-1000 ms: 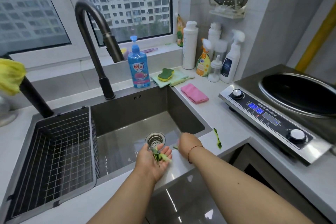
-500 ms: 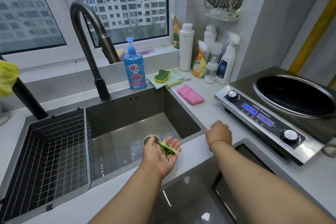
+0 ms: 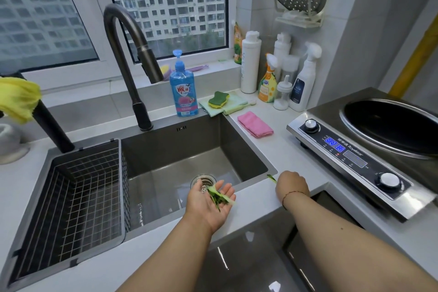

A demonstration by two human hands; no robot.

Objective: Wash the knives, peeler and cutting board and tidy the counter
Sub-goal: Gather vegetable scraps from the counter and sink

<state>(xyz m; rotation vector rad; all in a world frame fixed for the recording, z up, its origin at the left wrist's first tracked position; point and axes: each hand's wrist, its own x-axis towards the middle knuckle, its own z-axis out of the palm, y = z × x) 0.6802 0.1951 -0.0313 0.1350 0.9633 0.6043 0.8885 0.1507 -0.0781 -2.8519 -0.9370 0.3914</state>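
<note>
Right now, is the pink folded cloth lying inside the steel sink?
No, the pink folded cloth lies on the white counter beside the steel sink.

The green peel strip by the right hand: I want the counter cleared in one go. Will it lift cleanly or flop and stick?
The peel strip looks thin and narrow, so probably light and floppy. It lies flat on the counter beside the sink, so it may cling. The scraps on the left hand lie limp, suggesting the same.

1. A single head-worn view is provided, directed forward and down from above the counter (image 3: pixel 279 149).
2. The sink (image 3: pixel 166 166) is seen close, centred; no second view is supplied.
</note>
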